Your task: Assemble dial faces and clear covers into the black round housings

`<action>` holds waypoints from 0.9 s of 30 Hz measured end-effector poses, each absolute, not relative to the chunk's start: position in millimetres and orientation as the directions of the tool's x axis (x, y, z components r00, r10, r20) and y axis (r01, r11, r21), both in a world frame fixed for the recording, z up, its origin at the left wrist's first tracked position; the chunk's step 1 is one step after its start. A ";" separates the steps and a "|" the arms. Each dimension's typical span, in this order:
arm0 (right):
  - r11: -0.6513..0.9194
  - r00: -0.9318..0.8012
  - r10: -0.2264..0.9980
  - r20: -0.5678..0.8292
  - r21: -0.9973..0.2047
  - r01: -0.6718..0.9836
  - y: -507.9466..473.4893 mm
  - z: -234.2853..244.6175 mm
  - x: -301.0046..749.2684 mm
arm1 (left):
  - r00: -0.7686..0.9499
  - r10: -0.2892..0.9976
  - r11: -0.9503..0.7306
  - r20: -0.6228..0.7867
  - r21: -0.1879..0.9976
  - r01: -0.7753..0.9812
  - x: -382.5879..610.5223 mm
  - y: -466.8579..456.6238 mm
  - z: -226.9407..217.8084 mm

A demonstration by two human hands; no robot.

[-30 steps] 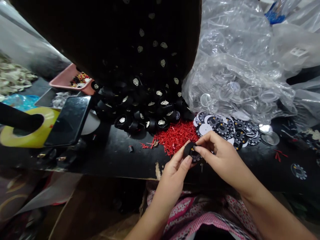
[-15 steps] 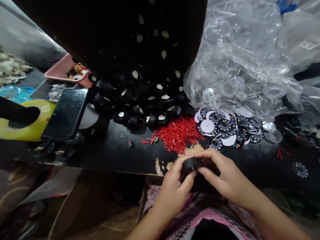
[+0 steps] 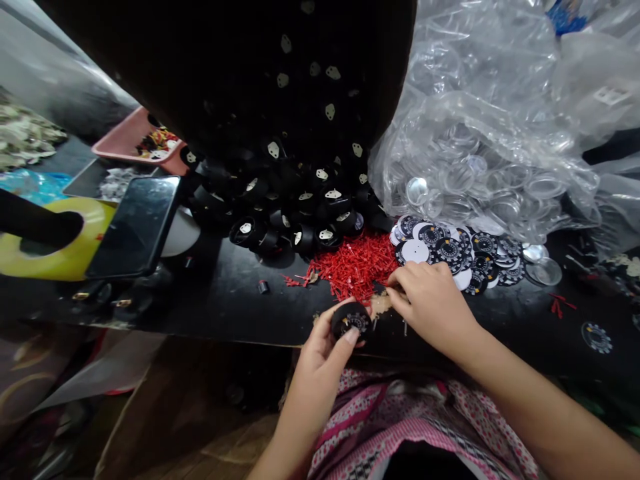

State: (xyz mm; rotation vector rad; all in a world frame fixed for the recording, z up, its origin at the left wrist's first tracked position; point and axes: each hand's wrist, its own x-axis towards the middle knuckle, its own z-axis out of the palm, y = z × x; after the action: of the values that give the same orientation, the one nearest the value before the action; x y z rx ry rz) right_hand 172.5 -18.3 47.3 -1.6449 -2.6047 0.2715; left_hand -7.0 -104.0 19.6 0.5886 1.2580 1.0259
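Note:
My left hand is closed around a black round gauge housing, thumb on its rim. The housing is tilted so that its printed dial face shows. My right hand is at the right edge of a heap of small red plastic pointers, fingertips pinched together; what lies between them is too small to make out. Just behind that hand is a pile of black-and-white printed dial discs, partly covered by its fingers.
Many black housings with white tabs lie heaped at the back. A clear plastic bag of transparent covers stands at right. On the left are a phone, yellow tape roll and pink tray. The table's front edge runs nearby.
Both hands were together on the housing. My right hand has let go and moved up to the red pointers. My left hand has shifted left and turned the housing's dial into view.

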 end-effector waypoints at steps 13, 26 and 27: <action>0.423 -0.437 0.897 0.073 -0.433 0.796 -24.6 46.9 170.3 | -0.080 0.848 0.341 -0.524 0.655 -0.674 23.8 -81.9 29.6; 0.406 -0.418 0.893 0.169 -0.704 0.582 -38.3 66.0 175.4 | -0.115 0.860 0.316 -0.498 0.695 -0.646 25.0 -73.7 35.3; 0.402 -0.422 0.891 0.164 -0.715 0.572 -39.2 68.0 174.3 | -0.100 0.855 0.349 -0.508 0.707 -0.615 27.2 -73.1 33.3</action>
State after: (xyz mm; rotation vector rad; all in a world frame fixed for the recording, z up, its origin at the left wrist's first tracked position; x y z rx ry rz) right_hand 174.3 -39.2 68.0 -1.2436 -2.1284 0.7839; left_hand 27.2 -73.1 33.3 0.2783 1.1072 1.2609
